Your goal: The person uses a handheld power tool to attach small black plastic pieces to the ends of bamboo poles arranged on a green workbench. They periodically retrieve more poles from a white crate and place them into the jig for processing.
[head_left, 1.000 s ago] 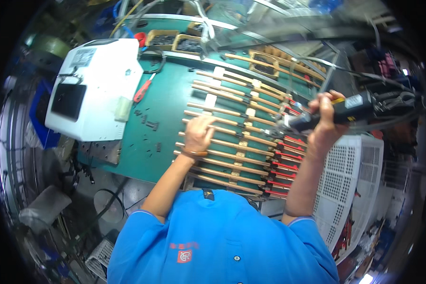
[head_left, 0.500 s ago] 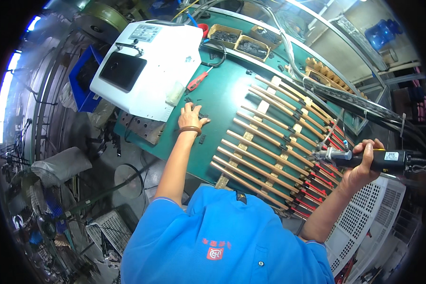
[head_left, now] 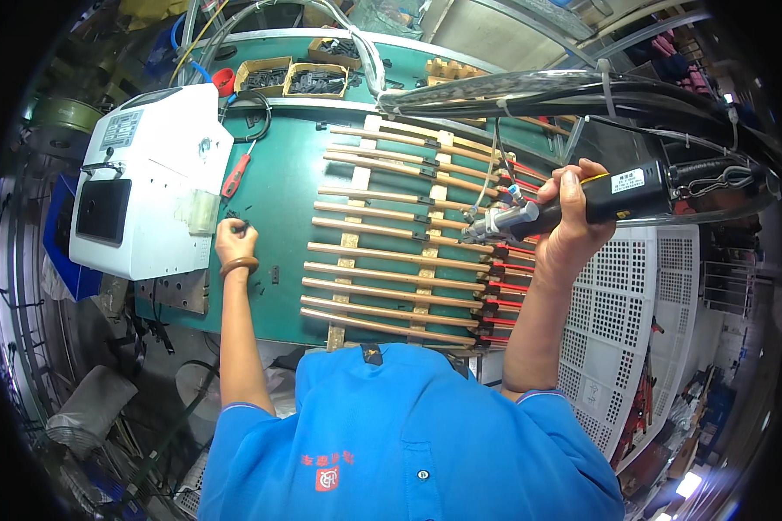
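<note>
My left hand [head_left: 236, 245] is on the green bench beside a white machine. Its fingers are curled together around a small black part [head_left: 242, 229], mostly hidden by them. More tiny dark bits lie just beyond the fingertips. In my right hand [head_left: 570, 213] is a black handheld power screwdriver [head_left: 613, 198] with a metal nose [head_left: 500, 221]. That nose points left, over a row of copper-coloured rods [head_left: 382, 253]. The rods lie side by side on pale notched strips [head_left: 347, 239]. Several carry small black clips [head_left: 420, 236], and red pieces show at their right ends.
The white machine [head_left: 161, 182] stands at the left, a red-handled screwdriver [head_left: 236, 175] next to it. Boxes of black parts [head_left: 317, 80] and a red cup [head_left: 223, 82] sit at the back. Thick cables [head_left: 530, 97] cross the far right. White perforated crates [head_left: 613, 304] stand at the right.
The view has turned and shifted, so the bench appears straighter and further left. My left hand has closed its fingers over the small black parts. The right hand still grips the power screwdriver over the rods.
</note>
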Demonstrator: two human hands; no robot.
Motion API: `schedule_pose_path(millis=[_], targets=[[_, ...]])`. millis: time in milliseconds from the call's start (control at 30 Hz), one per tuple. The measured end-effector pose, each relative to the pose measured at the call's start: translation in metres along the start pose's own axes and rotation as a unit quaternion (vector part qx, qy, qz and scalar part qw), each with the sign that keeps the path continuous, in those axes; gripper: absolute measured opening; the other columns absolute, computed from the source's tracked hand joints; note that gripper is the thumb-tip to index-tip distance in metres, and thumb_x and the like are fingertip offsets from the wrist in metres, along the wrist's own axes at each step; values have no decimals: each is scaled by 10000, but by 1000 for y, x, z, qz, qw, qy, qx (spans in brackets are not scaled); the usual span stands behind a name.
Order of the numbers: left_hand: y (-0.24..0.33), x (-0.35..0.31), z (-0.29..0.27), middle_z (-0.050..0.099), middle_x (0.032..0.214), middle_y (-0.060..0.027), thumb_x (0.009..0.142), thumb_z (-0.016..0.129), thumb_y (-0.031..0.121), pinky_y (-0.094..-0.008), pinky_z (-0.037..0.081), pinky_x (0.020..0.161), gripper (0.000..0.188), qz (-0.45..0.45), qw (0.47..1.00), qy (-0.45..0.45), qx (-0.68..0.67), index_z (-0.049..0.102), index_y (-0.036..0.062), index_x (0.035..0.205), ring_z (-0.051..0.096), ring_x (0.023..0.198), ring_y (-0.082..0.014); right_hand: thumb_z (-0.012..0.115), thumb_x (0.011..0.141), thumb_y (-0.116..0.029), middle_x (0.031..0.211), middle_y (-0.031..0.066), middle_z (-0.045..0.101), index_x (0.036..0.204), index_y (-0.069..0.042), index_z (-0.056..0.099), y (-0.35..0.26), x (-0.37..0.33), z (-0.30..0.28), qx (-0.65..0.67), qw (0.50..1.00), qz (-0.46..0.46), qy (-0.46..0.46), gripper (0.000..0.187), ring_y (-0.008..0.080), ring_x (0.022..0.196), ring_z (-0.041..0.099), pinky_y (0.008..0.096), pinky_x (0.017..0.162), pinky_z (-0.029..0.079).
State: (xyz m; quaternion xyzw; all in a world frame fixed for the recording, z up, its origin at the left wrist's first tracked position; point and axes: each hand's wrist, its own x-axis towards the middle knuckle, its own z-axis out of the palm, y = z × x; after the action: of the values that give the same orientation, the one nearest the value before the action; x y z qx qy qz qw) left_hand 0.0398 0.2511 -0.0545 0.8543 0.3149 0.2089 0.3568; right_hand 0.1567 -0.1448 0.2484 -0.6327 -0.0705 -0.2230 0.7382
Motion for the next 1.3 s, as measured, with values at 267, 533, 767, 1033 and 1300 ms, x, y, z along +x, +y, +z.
schedule_pose_path(millis=[267, 533, 767, 1033, 1300], targets=[[121, -63, -61, 464, 1038, -84, 781, 621, -16, -275, 466, 684, 459, -261, 260, -207, -906, 460, 7, 1210, 505, 801, -169, 599, 811, 31, 813, 98, 584, 1055, 22, 542, -3, -9, 5, 18, 1000, 19, 3, 251, 126, 598, 559, 258, 565, 495], [164, -112, -21, 454, 867, -38, 908, 557, 173, -202, 362, 487, 205, -313, 140, -276, -898, 643, 15, 1007, 407, 631, -107, 596, 827, 17, 813, 101, 589, 1070, 13, 552, -7, -16, 8, 15, 999, 23, -15, 246, 129, 634, 566, 230, 557, 494], [153, -123, 7, 583, 1060, -89, 844, 593, 11, -265, 478, 697, 357, -286, 432, -376, -768, 572, 37, 1199, 563, 824, -167, 628, 814, 9, 829, 105, 577, 1047, 13, 558, -8, -18, 7, 22, 999, 29, -15, 243, 144, 654, 546, 231, 590, 500], [168, -113, 13, 573, 1185, -105, 866, 628, 62, -274, 500, 828, 459, -246, 524, -488, -653, 484, 11, 1298, 607, 991, -174, 624, 790, 25, 804, 80, 594, 1038, 29, 559, 2, -22, -1, 10, 1000, 22, 6, 256, 120, 615, 575, 271, 614, 510], [175, -119, 15, 631, 1077, -124, 855, 672, 110, -253, 559, 647, 478, -290, 612, -499, -541, 477, 58, 1288, 661, 898, -192, 623, 796, 30, 792, 69, 593, 1053, 24, 557, 6, -30, -9, 1, 1000, 21, -9, 266, 119, 620, 584, 258, 612, 504]])
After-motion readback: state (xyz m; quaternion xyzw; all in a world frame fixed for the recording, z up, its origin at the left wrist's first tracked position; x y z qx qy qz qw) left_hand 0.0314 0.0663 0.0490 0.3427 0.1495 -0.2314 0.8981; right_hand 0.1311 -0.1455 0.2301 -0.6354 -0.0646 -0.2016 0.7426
